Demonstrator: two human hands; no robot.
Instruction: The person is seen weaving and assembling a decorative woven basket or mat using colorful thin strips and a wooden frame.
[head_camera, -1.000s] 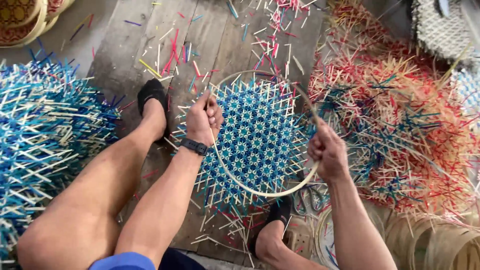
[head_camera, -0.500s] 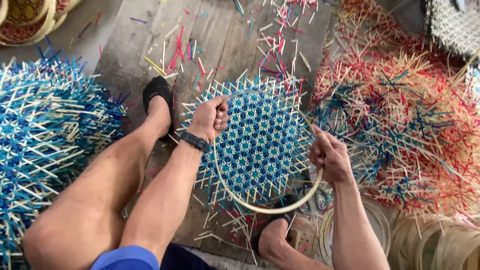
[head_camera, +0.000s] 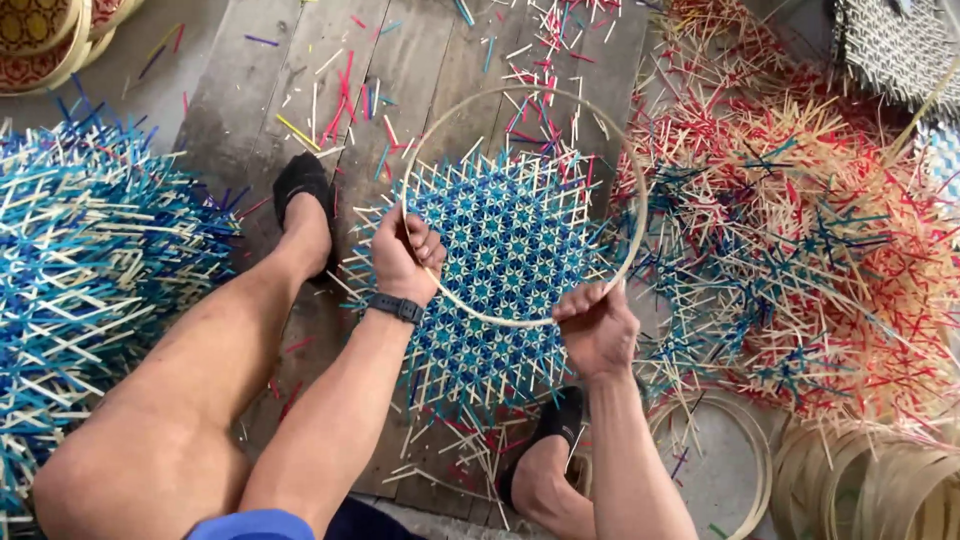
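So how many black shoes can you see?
2: one black shoe on the planks left of the woven mat, another below the mat by the right hand.

Blue woven stack (head_camera: 90, 300) cut off at left edge, hoop pile (head_camera: 880, 480) (bottom right) cropped

Both hands' fingers (head_camera: 428, 243) around a thin hoop (head_camera: 632, 180) over blue woven mat (head_camera: 500, 250).
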